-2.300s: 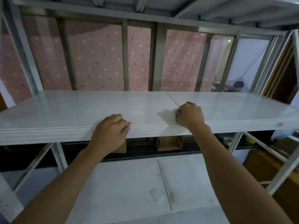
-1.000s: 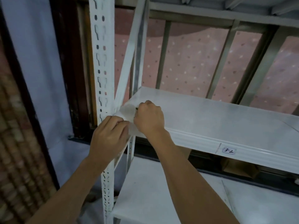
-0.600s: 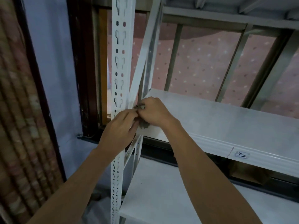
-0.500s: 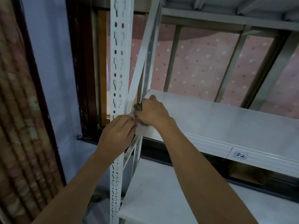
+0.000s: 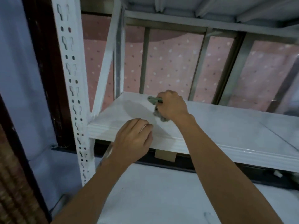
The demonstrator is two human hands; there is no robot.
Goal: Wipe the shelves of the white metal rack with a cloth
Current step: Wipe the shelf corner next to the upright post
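The white shelf [image 5: 226, 126] stretched open to the right. The right hand [image 5: 171, 105] clutched the grey-green cloth [image 5: 153, 100] on it near the back edge, now away from the corner post [image 5: 71, 78] where it was before. The left hand [image 5: 134, 139] lay curled on the front lip [image 5: 210, 147]; if it gripped, I could not tell.

Nothing readable is showing: no text, label, number or sign. The white shelf [image 5: 226, 126] and the perforated upright [image 5: 76, 97] at nine o'clock are showing only plain paint.
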